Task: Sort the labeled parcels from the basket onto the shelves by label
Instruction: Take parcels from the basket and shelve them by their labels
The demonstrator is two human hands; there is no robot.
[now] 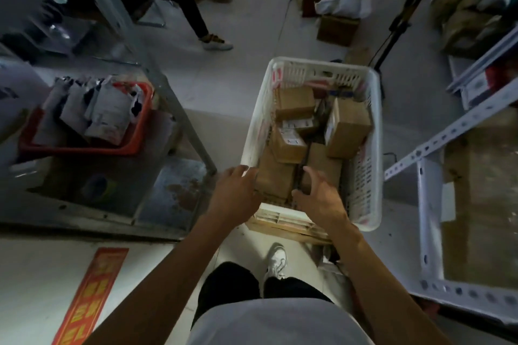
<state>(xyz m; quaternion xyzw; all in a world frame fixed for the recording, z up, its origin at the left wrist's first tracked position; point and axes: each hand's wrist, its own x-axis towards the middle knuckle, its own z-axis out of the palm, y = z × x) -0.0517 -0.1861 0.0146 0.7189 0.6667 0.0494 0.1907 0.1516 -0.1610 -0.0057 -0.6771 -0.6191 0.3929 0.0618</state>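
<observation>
A white slatted plastic basket (pixel 370 148) stands on the floor in front of me, filled with several brown cardboard parcels with white labels. One parcel (pixel 288 143) shows a label reading "A 1". My left hand (pixel 238 190) reaches over the basket's near left corner, fingers relaxed, holding nothing. My right hand (pixel 316 193) hovers spread over the nearest brown parcel (pixel 276 179), its fingers and thumb arched and apart, without a plain grip.
A grey metal shelf (pixel 179 109) on the left holds a red bin (pixel 84 145) of grey mailer bags. A white perforated shelf (pixel 429 204) stands on the right. A seated person's leg (pixel 193 14) and loose boxes lie beyond. A red floor sticker (pixel 89 297) is at lower left.
</observation>
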